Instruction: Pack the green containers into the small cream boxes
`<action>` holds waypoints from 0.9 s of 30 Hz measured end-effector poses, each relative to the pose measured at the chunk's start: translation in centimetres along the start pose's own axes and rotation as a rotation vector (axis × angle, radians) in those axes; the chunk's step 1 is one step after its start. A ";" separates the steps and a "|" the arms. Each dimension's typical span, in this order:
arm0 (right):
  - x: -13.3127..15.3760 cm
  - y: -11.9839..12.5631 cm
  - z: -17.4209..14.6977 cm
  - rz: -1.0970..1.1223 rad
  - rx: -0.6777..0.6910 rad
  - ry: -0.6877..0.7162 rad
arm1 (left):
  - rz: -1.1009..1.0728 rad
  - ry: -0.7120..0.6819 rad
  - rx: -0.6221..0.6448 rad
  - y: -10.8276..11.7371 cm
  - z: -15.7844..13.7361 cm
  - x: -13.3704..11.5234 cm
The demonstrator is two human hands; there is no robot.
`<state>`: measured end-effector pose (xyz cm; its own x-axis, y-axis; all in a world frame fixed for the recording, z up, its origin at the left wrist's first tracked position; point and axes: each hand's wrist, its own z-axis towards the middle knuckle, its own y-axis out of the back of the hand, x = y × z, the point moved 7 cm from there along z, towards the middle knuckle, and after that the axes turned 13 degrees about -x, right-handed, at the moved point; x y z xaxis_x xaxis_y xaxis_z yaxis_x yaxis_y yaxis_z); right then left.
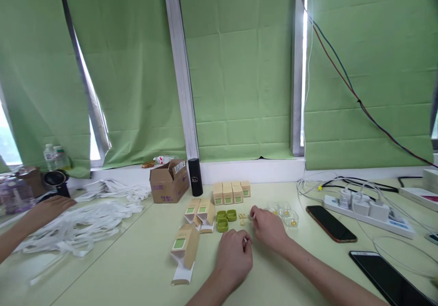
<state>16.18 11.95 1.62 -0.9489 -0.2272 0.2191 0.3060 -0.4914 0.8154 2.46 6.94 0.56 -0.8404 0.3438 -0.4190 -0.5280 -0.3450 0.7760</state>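
Note:
My left hand (pixel 234 256) is curled closed just above the table, in front of three small square green cups (pixel 222 225). What its fingers hold, if anything, is hidden. Further forward and to the right, my right hand (pixel 268 226) has its fingers pinched together; I cannot make out anything between them. Tiny yellowish pieces (pixel 242 216) lie just left of its fingertips. Behind it are clear plastic containers (pixel 291 219) with small yellow bits inside. Left of the cups stand opened kraft boxes (pixel 205 208) with green labels, and a nearer opened box (pixel 186 244) has its white flap out.
Several kraft boxes (pixel 228 193) stand in a row behind the cups. A cardboard carton (pixel 169 181) and black bottle (pixel 195 177) are at the back. Phones (pixel 331 224) and a power strip (pixel 369 215) lie right. Another person's hand (pixel 56 205) is over white straps (pixel 99 224).

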 end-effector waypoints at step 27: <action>-0.9 -0.6 -3.2 -0.011 -0.050 0.063 | 0.231 0.100 -0.216 6.8 6.0 4.4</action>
<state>17.08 9.73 -0.81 -0.9459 -0.2732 0.1749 0.3005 -0.5349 0.7897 -4.09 11.38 6.78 -0.9430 0.1515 -0.2964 -0.3272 -0.5850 0.7421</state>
